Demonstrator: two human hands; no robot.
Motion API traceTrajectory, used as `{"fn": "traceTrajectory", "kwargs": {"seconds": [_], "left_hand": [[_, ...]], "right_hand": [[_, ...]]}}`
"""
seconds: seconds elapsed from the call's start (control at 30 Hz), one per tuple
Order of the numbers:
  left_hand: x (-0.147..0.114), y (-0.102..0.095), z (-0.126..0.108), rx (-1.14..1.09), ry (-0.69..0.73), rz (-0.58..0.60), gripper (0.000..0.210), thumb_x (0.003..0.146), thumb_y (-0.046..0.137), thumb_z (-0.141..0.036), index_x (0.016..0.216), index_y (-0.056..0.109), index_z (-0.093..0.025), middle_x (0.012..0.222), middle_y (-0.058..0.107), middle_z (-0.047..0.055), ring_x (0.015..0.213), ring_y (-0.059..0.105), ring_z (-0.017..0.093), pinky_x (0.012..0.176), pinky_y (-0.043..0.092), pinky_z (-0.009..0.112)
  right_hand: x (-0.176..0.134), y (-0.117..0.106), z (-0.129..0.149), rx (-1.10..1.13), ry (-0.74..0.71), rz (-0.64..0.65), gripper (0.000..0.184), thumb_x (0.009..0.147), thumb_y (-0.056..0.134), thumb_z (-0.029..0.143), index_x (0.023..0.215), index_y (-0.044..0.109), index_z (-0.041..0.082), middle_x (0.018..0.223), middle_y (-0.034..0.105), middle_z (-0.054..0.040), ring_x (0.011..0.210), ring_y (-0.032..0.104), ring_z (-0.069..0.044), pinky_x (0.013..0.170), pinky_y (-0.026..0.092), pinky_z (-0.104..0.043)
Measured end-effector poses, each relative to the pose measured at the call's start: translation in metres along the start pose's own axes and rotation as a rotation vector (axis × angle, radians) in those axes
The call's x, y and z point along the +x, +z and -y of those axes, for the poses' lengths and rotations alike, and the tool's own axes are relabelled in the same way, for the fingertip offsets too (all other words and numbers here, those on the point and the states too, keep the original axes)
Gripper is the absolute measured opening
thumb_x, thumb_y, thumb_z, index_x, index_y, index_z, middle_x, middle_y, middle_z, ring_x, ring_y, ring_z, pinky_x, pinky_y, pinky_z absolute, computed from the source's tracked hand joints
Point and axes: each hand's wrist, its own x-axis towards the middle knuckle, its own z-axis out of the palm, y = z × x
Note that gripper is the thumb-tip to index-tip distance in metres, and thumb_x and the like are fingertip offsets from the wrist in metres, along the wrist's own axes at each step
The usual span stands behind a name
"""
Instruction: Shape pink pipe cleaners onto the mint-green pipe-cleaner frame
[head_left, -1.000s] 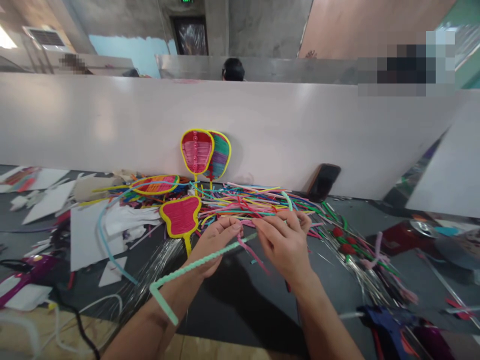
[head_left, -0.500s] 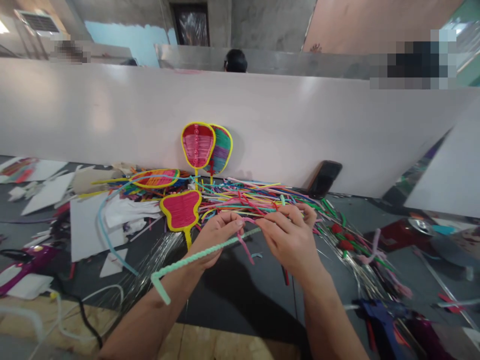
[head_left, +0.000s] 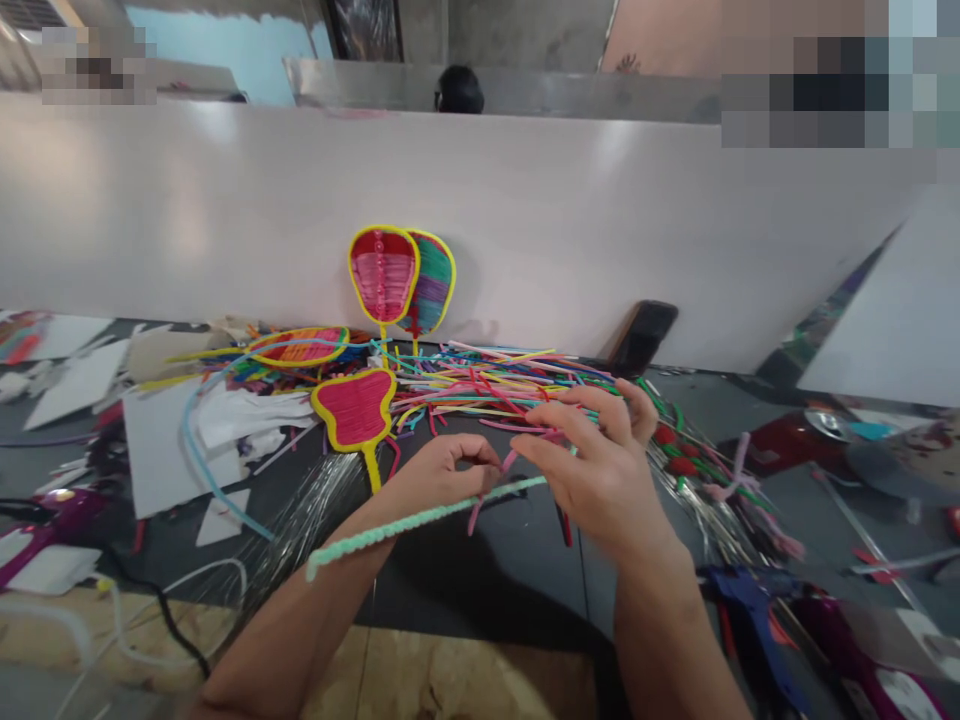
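Observation:
A mint-green twisted pipe cleaner (head_left: 420,522) slants across in front of my hands, its near end bent downward. A pink pipe cleaner (head_left: 474,515) crosses it, with one end hanging below. My left hand (head_left: 454,468) is closed, thumb and forefinger pinching the pink pipe cleaner by the crossing. My right hand (head_left: 592,450) has its thumb hidden; its forefinger meets the pink strand while the other fingers are raised and parted. The far part of the green stem runs behind this hand. Just left lies a pink fan-like shape with a yellow border (head_left: 361,412).
Loose coloured pipe cleaners (head_left: 480,380) are heaped behind my hands. Two round fans (head_left: 384,275) lean on the white partition (head_left: 247,210), and a phone (head_left: 645,335) rests against it. At right are a red can (head_left: 795,440) and a blue-handled tool (head_left: 757,610); white paper pieces (head_left: 172,430) lie left.
My right hand has moved right and its fingers have spread more. The green stem's bent end has turned and looks shorter. The pink strand's hanging end has swung left.

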Motion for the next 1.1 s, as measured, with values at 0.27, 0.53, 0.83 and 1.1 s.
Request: {"fn": "traceTrajectory", "kwargs": {"seconds": [0.27,0.53,0.83,1.1], "left_hand": [[-0.013,-0.004,-0.016,0.192,0.171,0.069,0.013,0.077,0.055,-0.026,0.067,0.058,-0.017,0.072,0.054,-0.002,0.073,0.049,0.013,0.068,0.037,0.021],[-0.002,-0.005,0.004,-0.234,0.063,-0.058,0.019,0.078,0.06,-0.036,0.075,0.059,-0.017,0.065,0.054,-0.003,0.059,0.045,0.009,0.056,0.033,0.019],[0.002,0.0,0.007,-0.284,0.163,-0.376,0.02,0.08,0.059,-0.038,0.082,0.06,-0.018,0.076,0.062,0.001,0.07,0.056,0.013,0.068,0.043,0.024],[0.002,0.008,0.016,0.442,0.492,-0.633,0.01,0.083,0.056,-0.026,0.086,0.064,-0.023,0.089,0.064,0.003,0.096,0.053,0.021,0.085,0.038,0.036]], "right_hand": [[-0.001,0.004,-0.004,0.08,0.072,0.19,0.014,0.08,0.064,0.019,0.081,0.068,0.032,0.103,0.066,0.0036,0.112,0.042,-0.024,0.102,0.018,-0.047],[0.002,0.005,-0.01,0.18,0.188,-0.007,0.025,0.085,0.057,0.02,0.109,0.062,0.026,0.118,0.061,-0.0062,0.111,0.047,-0.024,0.096,0.035,-0.044],[0.001,0.02,0.004,0.939,0.72,0.21,0.023,0.084,0.054,0.034,0.095,0.065,0.017,0.074,0.066,-0.0037,0.063,0.058,-0.015,0.056,0.045,-0.026],[0.005,0.042,0.016,1.372,0.89,0.198,0.025,0.074,0.066,0.039,0.084,0.065,0.015,0.062,0.054,0.0028,0.05,0.039,-0.006,0.046,0.03,-0.02]]}}
